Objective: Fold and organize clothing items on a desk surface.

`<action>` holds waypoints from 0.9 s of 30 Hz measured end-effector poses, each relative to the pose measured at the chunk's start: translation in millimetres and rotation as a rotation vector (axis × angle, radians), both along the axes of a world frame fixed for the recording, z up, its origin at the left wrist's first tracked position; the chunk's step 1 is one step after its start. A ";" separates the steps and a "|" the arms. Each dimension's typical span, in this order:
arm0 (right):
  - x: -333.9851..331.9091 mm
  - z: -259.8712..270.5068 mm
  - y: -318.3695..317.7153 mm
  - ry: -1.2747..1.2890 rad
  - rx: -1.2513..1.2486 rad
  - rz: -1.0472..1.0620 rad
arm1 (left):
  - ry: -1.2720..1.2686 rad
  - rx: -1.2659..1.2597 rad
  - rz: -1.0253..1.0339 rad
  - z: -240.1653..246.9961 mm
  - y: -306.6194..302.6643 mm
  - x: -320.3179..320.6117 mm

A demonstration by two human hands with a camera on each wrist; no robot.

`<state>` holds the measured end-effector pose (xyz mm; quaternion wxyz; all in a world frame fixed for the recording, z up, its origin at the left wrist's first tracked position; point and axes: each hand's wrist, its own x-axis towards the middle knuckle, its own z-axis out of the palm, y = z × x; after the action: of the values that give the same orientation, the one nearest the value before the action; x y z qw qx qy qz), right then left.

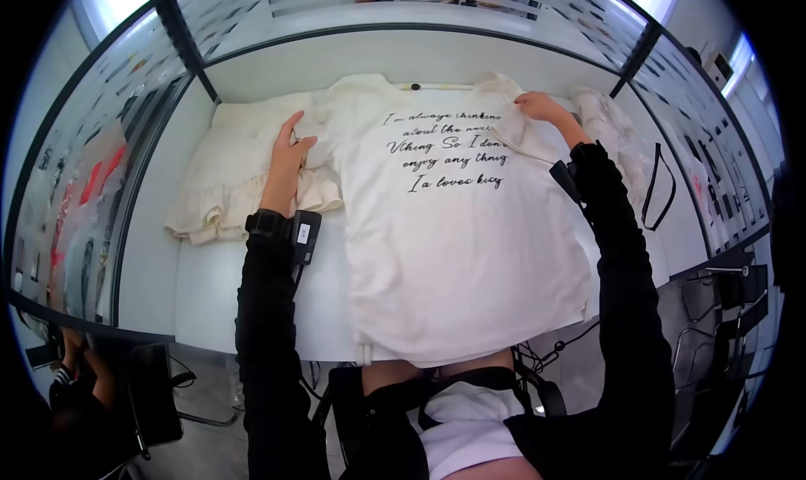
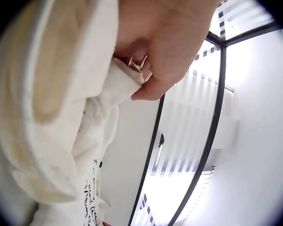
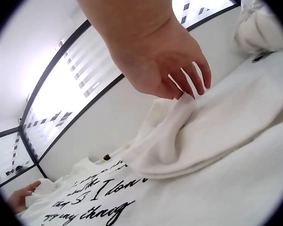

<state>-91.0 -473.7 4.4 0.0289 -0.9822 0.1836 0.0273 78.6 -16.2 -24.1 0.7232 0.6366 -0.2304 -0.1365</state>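
Note:
A white shirt point(image 1: 470, 253) with black script lettering on its upper part lies spread over the table. My left hand point(image 1: 288, 161) is at the sleeve on the left; in the left wrist view its thumb and fingers pinch white cloth point(image 2: 120, 84). At the upper right, my right hand point(image 1: 544, 108) pinches the other sleeve point(image 3: 179, 122) between thumb and fingertips. That sleeve is folded inward over the end of the lettering, its edge lifted at the fingertips. Beside my left hand lies a cream ruffled garment point(image 1: 227, 161), partly covered by the shirt.
Another pale garment point(image 1: 609, 123), partly in clear plastic, lies at the right of the table. A black strap loop point(image 1: 659, 190) is at the right side. Framed partitions point(image 1: 411, 39) with striped panels enclose the back and sides of the white table point(image 1: 252, 304).

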 end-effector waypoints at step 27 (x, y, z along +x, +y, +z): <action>-31.9 19.3 108.7 0.008 -0.219 0.161 | -0.023 0.090 -0.014 1.1 0.7 0.8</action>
<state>-122.9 -365.0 23.7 -0.0815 -0.9909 0.1062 0.0130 79.5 -15.5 -23.0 0.6902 0.6683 -0.2368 -0.1447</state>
